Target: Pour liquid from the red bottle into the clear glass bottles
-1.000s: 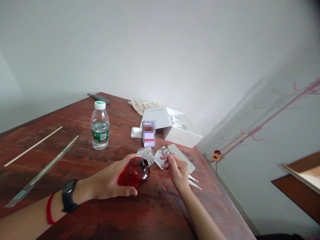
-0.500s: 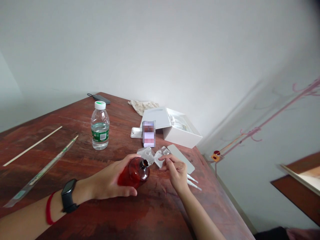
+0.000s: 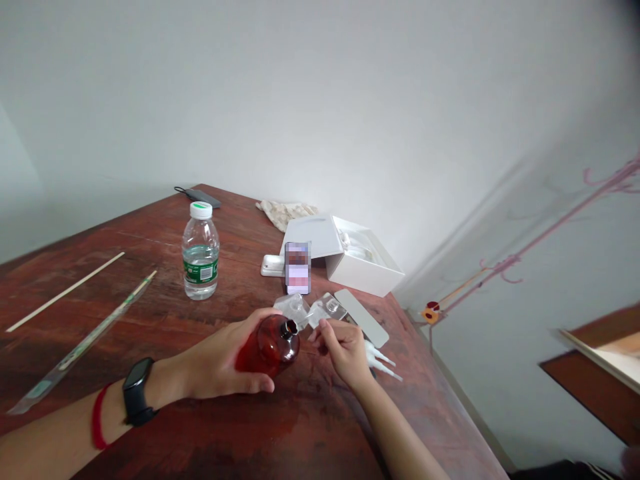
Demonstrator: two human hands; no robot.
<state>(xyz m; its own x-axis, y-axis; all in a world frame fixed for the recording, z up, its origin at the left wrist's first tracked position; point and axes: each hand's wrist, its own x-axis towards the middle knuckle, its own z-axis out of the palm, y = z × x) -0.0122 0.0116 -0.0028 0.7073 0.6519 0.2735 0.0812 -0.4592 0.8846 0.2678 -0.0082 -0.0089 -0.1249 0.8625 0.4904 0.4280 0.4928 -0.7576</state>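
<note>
My left hand (image 3: pixel 225 363) is wrapped round a reddish-brown glass bottle (image 3: pixel 270 350), tilted to the right, its narrow open neck facing my other hand. Just right of that neck is my right hand (image 3: pixel 343 350), thumb and fingers pinched together. Whatever the pinch holds, if anything, is too small to make out. Behind the hands lie a crumpled clear plastic wrapper (image 3: pixel 291 308) and a clear plastic packet (image 3: pixel 327 307). White pointed nozzle tips (image 3: pixel 387 371) stick out beyond my right hand, beside a pale flat card (image 3: pixel 364 319).
A water bottle (image 3: pixel 201 257) stands at left, near a bare wooden stick (image 3: pixel 65 293) and a wrapped one (image 3: pixel 85 343). Farther back are a phone (image 3: pixel 299 270), a white case (image 3: pixel 271 265), an open white box (image 3: pixel 363 270), a cloth (image 3: pixel 285 212) and a grey pouch (image 3: pixel 203 198).
My right hand has moved slightly left and down, its fingers curling more tightly together near the bottle's neck. The left hand and glass bottle have stayed in place.
</note>
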